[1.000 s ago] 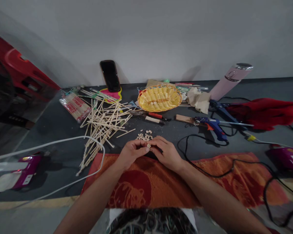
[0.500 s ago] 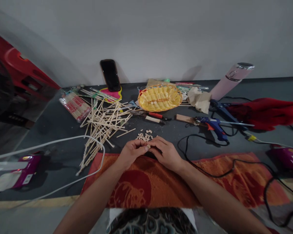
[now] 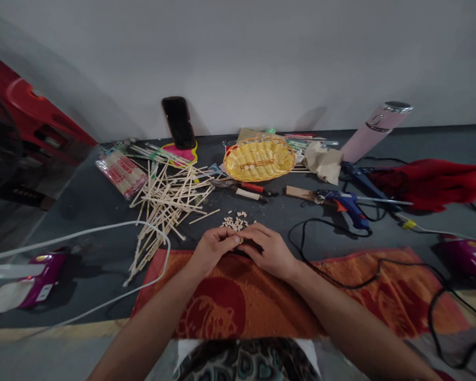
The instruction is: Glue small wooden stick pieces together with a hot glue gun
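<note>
Spanning the view, desk [image 3: 83, 206] carries everything noted. Orange towel [image 3: 285, 301] lies over its front edge; motif, no lettering made out. Sticks [image 3: 170, 198] heaped left of centre, lowest ends reaching toward the front edge; left forearm could knock them. Black cord [image 3: 360, 287] crosses the towel beside the right forearm, apparently from the glue gun [image 3: 347, 203]. A snag could drag the gun off its block [image 3: 300, 193]; burn possible if hot, heat cannot be told. Flask [image 3: 368, 138], back edge, right: round emblem, brand illegible. Purple box [image 3: 35, 280], front left corner: white label, too small to read. Packet [image 3: 121, 174], toward back left corner: red print, unreadable.

Left hand [image 3: 216, 246] and right hand [image 3: 272, 248] meet inside the middle of the front edge, fingers of both pinched on a small pale piece [image 3: 241, 241], mostly hidden. Cut bits [image 3: 238, 219] lie just beyond. Judgement: uneven pressure could break or slip the piece, losing it among similar bits.
</note>
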The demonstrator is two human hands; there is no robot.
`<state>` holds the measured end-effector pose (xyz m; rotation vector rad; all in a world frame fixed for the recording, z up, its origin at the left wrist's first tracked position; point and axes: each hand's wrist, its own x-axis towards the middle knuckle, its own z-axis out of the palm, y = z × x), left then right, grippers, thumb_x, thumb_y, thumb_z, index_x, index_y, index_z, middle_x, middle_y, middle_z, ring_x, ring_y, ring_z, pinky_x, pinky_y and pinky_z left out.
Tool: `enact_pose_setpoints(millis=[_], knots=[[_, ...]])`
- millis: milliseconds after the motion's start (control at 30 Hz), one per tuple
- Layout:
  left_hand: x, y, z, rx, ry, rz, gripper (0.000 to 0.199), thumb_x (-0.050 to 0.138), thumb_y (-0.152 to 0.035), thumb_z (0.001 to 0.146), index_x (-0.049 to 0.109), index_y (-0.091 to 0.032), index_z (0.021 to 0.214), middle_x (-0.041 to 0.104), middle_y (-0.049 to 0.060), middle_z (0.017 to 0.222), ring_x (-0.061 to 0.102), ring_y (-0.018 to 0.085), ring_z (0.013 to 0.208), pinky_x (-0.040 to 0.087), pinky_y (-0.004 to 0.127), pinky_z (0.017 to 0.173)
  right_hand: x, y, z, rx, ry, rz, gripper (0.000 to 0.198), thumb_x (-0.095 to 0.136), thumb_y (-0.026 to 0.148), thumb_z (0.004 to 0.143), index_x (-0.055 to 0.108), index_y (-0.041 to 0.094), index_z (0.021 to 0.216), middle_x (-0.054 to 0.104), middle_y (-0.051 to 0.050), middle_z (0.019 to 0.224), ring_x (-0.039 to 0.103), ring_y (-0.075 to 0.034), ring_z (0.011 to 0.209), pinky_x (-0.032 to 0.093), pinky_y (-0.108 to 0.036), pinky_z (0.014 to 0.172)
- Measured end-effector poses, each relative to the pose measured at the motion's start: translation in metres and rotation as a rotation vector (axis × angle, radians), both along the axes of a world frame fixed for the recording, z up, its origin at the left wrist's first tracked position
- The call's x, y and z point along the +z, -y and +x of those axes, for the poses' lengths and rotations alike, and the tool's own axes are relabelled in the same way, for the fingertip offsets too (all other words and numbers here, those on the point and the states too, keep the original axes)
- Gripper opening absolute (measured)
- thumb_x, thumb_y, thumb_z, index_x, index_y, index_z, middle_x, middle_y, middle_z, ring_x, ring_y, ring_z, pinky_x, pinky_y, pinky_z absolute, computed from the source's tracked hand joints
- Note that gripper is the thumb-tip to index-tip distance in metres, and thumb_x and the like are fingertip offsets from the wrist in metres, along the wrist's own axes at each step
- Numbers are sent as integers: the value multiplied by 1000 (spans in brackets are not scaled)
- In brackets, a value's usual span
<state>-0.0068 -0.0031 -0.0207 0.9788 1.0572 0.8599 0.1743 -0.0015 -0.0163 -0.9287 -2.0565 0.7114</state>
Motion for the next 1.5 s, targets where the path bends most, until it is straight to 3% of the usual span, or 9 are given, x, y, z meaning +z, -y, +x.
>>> enact_pose_setpoints(millis=[267, 633, 933, 1100, 1267, 1500], knots=[[6, 2, 0, 12, 88, 4, 16, 74, -29, 72, 72, -14, 77, 66, 0, 69, 53, 8, 63, 40, 21, 64, 1, -2, 1, 3, -57, -23, 21, 61, 23, 87, 63, 22, 108, 67, -6, 98, 62, -17, 93, 52, -32, 85], [0, 2, -1, -31, 175, -31, 18, 75, -28, 70, 69, -12, 71, 61, 1, 66, 49, 9, 63, 37, 23, 64, 2, -1, -1, 33, -107, -6, 12, 60, 24, 88, 66, 23, 99, 68, -5, 90, 64, -16, 86, 53, -29, 79], [-2, 1, -2, -32, 168, 6, 21, 73, -31, 73, 66, -12, 67, 53, -1, 61, 43, 9, 60, 32, 23, 60, 4, 0, 0, 38, -132, -46, 16, 60, 25, 89, 65, 23, 103, 67, -5, 92, 63, -16, 87, 52, -30, 80], [3, 0, -1, -27, 30, 104, 23, 68, -35, 77, 66, -13, 71, 52, -1, 63, 42, 10, 62, 31, 23, 61, 3, -2, 1, 49, -110, -87, 19, 55, 25, 91, 65, 24, 107, 68, -5, 94, 63, -15, 88, 51, -29, 82], [6, 0, 0, 1, -57, 148, 25, 65, -38, 79, 63, -14, 71, 48, -3, 61, 38, 9, 60, 30, 22, 58, 4, -2, 1, 35, -112, -114, 21, 54, 24, 91, 63, 24, 111, 68, -5, 95, 63, -15, 89, 50, -29, 83], [11, -1, 1, 29, 43, 100, 29, 62, -41, 80, 60, -14, 69, 54, 1, 66, 44, 10, 61, 35, 24, 61, 5, -1, 5, -106, -162, -182, 20, 51, 27, 92, 61, 23, 110, 66, -5, 98, 62, -16, 88, 50, -29, 81]])
